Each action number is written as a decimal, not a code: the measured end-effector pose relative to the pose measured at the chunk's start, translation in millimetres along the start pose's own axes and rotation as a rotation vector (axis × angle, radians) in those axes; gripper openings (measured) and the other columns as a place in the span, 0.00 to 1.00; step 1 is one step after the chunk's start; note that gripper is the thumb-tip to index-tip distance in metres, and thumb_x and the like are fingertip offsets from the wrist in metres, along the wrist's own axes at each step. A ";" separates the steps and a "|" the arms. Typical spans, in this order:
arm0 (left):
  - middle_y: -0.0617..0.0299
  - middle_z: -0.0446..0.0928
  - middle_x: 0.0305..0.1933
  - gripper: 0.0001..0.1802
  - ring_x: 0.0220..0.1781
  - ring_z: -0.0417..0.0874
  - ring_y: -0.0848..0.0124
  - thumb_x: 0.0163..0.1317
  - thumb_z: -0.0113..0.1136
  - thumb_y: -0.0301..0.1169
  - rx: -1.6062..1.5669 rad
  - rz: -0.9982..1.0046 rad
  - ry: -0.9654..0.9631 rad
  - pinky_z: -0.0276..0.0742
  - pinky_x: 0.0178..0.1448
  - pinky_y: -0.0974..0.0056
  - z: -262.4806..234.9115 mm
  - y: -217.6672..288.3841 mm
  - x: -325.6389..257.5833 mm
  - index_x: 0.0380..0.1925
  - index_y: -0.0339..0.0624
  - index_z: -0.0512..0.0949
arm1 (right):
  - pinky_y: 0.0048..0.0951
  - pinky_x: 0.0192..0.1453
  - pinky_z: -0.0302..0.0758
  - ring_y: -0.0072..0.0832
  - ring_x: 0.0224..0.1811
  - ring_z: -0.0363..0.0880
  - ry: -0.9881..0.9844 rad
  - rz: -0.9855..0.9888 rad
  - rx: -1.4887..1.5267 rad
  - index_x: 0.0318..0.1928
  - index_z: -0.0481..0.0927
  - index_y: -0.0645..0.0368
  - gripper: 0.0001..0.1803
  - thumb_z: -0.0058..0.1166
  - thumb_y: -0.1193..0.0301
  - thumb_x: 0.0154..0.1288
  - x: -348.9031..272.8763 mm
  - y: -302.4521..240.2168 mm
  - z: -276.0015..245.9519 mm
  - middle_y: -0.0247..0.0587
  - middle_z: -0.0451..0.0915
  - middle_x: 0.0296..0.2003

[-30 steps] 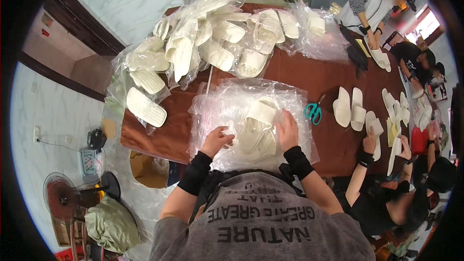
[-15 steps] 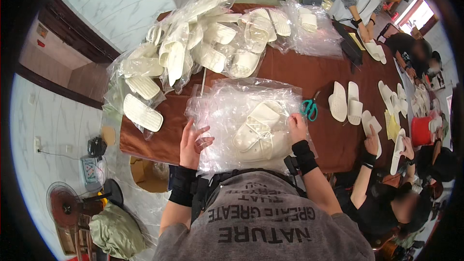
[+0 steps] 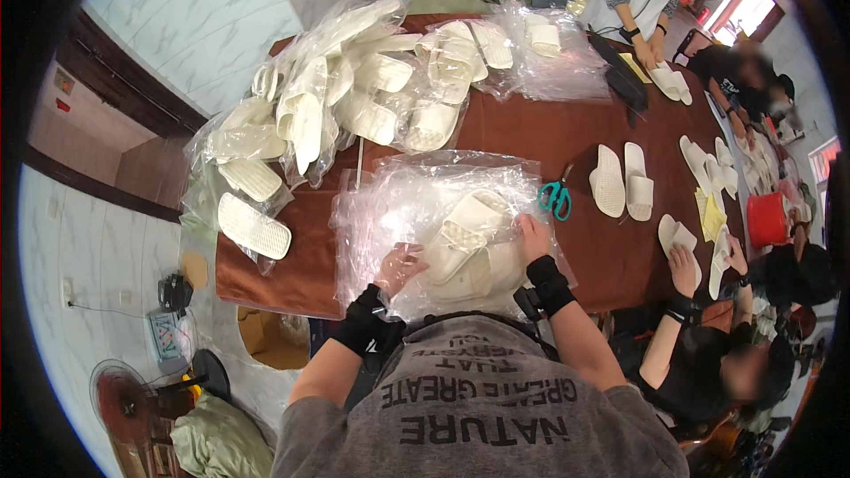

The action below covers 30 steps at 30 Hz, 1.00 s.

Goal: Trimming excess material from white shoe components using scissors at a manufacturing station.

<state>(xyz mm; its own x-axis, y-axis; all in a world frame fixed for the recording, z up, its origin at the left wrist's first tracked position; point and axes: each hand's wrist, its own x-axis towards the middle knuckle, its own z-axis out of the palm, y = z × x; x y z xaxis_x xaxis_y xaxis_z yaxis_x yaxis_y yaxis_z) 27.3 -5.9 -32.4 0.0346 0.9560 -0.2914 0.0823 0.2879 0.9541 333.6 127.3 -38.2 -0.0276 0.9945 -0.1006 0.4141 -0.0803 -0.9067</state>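
Head view, black lettering (image 3: 478, 395) on grey shirt (image 3: 478, 458), white slippers (image 3: 478, 270)

Workshop with bagged slippers (image 3: 305, 115) and co-workers (image 3: 677, 385)

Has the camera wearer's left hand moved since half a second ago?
Yes: the left hand shifted right, nearer the teal scissors, unmoved on the brown tablecloth.
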 end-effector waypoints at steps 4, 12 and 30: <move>0.47 0.74 0.51 0.28 0.45 0.82 0.56 0.50 0.70 0.43 0.420 0.082 0.100 0.78 0.47 0.61 19.0 11.7 13.7 0.48 0.38 0.77 | 0.27 0.40 0.68 0.24 0.31 0.69 -0.048 -0.005 0.188 0.34 0.74 0.63 0.17 0.44 0.61 0.71 -3.6 0.1 2.4 0.39 0.74 0.26; 0.49 0.74 0.52 0.30 0.51 0.79 0.61 0.56 0.64 0.45 0.611 0.076 -0.076 0.74 0.52 0.61 25.6 21.5 8.5 0.52 0.36 0.73 | 0.27 0.37 0.67 0.24 0.28 0.66 0.005 -0.068 0.114 0.33 0.73 0.63 0.14 0.48 0.63 0.69 -12.0 -14.6 7.6 0.38 0.72 0.24; 0.51 0.78 0.40 0.29 0.43 0.79 0.62 0.58 0.64 0.43 0.466 -0.024 -0.078 0.74 0.48 0.62 24.3 61.6 -10.1 0.53 0.37 0.71 | 0.35 0.37 0.71 0.40 0.31 0.76 0.077 -0.268 -0.116 0.34 0.73 0.63 0.13 0.54 0.64 0.64 -30.1 -74.3 -17.2 0.48 0.77 0.28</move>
<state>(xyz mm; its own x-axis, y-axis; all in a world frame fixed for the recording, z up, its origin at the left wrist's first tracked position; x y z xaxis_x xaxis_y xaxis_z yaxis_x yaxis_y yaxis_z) 56.2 0.8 27.7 0.1008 0.9370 -0.3345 0.5220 0.2364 0.8195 319.3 104.5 39.3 -0.0826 0.9816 0.1719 0.5027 0.1900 -0.8433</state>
